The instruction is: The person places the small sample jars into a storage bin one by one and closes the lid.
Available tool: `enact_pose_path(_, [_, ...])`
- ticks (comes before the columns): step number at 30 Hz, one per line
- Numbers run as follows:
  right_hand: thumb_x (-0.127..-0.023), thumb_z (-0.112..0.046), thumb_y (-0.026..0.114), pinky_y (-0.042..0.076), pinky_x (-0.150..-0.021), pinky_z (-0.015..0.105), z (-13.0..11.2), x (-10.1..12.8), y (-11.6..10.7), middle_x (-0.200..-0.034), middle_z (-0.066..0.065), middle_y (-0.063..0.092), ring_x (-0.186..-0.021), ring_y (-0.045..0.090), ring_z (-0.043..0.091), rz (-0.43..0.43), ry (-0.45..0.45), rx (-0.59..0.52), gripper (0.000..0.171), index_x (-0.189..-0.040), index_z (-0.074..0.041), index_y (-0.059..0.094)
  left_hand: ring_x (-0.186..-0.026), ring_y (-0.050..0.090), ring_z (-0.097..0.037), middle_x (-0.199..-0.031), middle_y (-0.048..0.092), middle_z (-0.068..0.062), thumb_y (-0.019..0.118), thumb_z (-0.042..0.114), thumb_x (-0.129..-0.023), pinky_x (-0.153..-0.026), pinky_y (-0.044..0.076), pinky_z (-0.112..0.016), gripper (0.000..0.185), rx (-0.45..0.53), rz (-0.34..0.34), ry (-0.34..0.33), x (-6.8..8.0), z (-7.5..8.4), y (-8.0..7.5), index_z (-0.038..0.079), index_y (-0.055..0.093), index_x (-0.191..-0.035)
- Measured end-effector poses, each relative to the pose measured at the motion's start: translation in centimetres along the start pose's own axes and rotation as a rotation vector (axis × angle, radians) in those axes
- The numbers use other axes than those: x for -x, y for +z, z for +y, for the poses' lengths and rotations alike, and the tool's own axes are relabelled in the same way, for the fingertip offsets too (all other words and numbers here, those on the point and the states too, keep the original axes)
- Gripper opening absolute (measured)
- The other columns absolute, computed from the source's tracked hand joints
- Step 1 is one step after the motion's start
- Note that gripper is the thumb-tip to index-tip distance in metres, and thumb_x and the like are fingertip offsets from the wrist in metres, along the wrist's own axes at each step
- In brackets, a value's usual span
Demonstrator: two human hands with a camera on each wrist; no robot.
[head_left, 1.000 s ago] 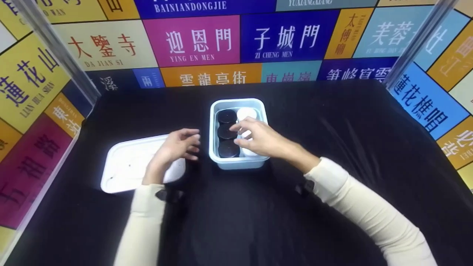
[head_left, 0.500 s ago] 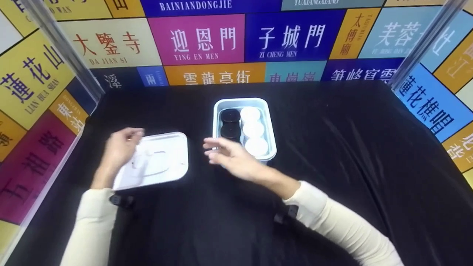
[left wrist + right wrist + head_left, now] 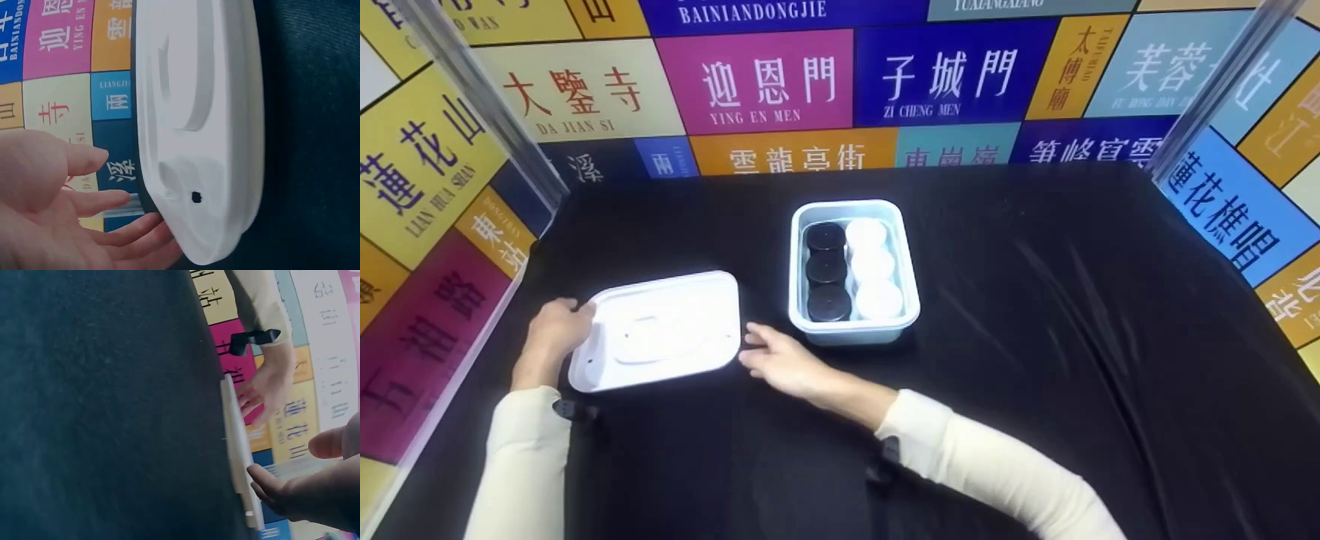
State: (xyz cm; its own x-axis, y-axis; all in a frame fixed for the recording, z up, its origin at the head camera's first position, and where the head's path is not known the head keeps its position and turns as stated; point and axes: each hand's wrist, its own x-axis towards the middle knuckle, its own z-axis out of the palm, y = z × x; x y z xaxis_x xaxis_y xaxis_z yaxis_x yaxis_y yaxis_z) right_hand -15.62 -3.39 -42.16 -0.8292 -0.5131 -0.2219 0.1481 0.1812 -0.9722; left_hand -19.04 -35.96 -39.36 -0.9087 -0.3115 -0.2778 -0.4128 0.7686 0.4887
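Note:
A white rectangular lid (image 3: 675,330) with rounded corners lies on the black cloth at the left. My left hand (image 3: 556,330) is at its left end; in the left wrist view the fingers (image 3: 140,236) reach the lid's edge, the thumb held away from it. At the opposite end is my right hand (image 3: 787,364), fingers extended close to the rim; whether they touch it I cannot tell. Behind the right hand stands a pale blue plastic box (image 3: 855,328), uncovered. Inside are a row of black-topped round containers (image 3: 829,302) and a row of white-topped ones (image 3: 879,300).
Black cloth (image 3: 1020,420) covers the table, with creases on the right side. Panels with printed characters (image 3: 769,82) rise at the back and both sides. Clear upright posts (image 3: 1215,97) stand at the rear corners.
My right hand has left the box and moved left and toward me to the lid's right end. The left hand has swung across to the lid's left end. The box's contents are in full view.

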Motion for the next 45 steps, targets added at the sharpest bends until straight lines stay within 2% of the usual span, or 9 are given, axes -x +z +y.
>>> enact_pose_path(3, [-0.100,-0.011,0.053,0.053,-0.111,0.041,0.8,-1.1,0.8,-0.156,0.028,0.036,-0.135,0.053,0.038,0.018,0.052,-0.121,0.064,-0.155,0.005,0.023,-0.137,0.036,-0.056,-0.149,0.032,-0.041,0.030,0.030,-0.105,-0.117,0.037,-0.063,0.062,-0.011,-0.049,0.005,0.1,-0.5,0.0,-0.018,0.032,-0.145])
enact_pose_path(8, [-0.099,-0.013,0.054,0.053,-0.111,0.039,1.3,-1.9,1.6,-0.157,0.029,0.034,-0.138,0.050,0.035,0.032,0.058,-0.196,0.069,-0.155,0.008,0.019,-0.112,0.058,-0.044,-0.137,0.046,-0.042,0.034,0.025,-0.105,-0.088,0.063,-0.048,0.056,0.051,-0.102,0.006,0.5,-1.3,-0.2,-0.020,0.042,-0.137])
enact_pose_path(15, [-0.097,-0.017,0.058,0.054,-0.110,0.036,0.1,-0.7,1.5,-0.154,0.018,0.044,-0.124,0.062,0.028,0.131,-0.005,-0.081,0.070,-0.157,0.000,0.024,-0.084,0.061,-0.014,-0.129,0.051,-0.036,0.043,0.010,-0.097,-0.070,0.062,-0.026,0.053,0.234,-0.135,0.045,0.9,-1.3,-0.6,-0.022,0.040,-0.139])
enact_pose_path(20, [-0.098,-0.016,0.058,0.051,-0.113,0.037,-2.1,0.3,0.6,-0.157,0.017,0.037,-0.128,0.059,0.026,0.227,-0.091,-0.045,0.069,-0.157,-0.004,0.026,-0.067,0.058,-0.003,-0.112,0.060,-0.025,0.042,0.003,-0.094,-0.059,0.059,-0.019,0.054,0.334,-0.045,0.108,1.2,0.5,-1.0,-0.019,0.035,-0.144])
enact_pose_path(23, [-0.095,-0.009,0.059,0.052,-0.112,0.037,-3.5,0.7,-0.5,-0.155,0.017,0.039,-0.129,0.058,0.027,0.287,-0.162,-0.100,0.067,-0.156,-0.003,0.030,-0.068,0.057,0.000,-0.114,0.061,-0.026,0.041,0.001,-0.097,-0.059,0.058,-0.016,0.051,0.387,0.019,0.138,1.5,2.1,-0.9,-0.016,0.038,-0.145])
enact_pose_path(29, [-0.092,0.004,0.063,0.059,-0.103,0.031,-5.6,1.0,-3.9,-0.140,0.023,0.056,-0.116,0.064,0.025,0.381,-0.328,-0.241,0.058,-0.147,0.004,0.044,-0.079,0.054,0.002,-0.134,0.052,-0.031,0.042,0.003,-0.100,-0.066,0.058,-0.012,0.051,0.538,0.092,0.138,1.9,6.0,0.5,-0.010,0.036,-0.149])
enact_pose_path(34, [-0.092,0.007,0.061,0.062,-0.095,0.029,-6.4,1.6,-7.1,-0.135,0.023,0.062,-0.109,0.066,0.018,0.383,-0.379,-0.211,0.049,-0.141,0.005,0.053,-0.088,0.059,-0.003,-0.132,0.054,-0.022,0.046,0.004,-0.101,-0.069,0.062,-0.015,0.049,0.669,0.119,0.132,2.0,9.0,2.4,-0.002,0.042,-0.149])
enact_pose_path(40, [-0.092,0.005,0.065,0.060,-0.099,0.026,-6.8,2.9,-10.5,-0.141,0.021,0.058,-0.119,0.064,0.023,0.353,-0.440,-0.132,0.050,-0.140,0.003,0.053,-0.094,0.065,-0.008,-0.134,0.057,-0.022,0.047,0.024,-0.106,-0.084,0.065,-0.026,0.049,0.781,0.034,0.160,2.0,12.0,3.5,-0.001,0.045,-0.148])
enact_pose_path(45, [-0.090,0.007,0.068,0.061,-0.097,0.027,-6.7,4.5,-12.9,-0.134,0.025,0.062,-0.111,0.068,0.019,0.350,-0.561,-0.036,0.047,-0.135,0.008,0.056,-0.118,0.060,-0.026,-0.148,0.046,-0.026,0.024,0.054,-0.106,-0.094,0.063,-0.035,0.073,0.883,-0.174,0.182,2.5,14.1,3.4,0.000,0.033,-0.154])
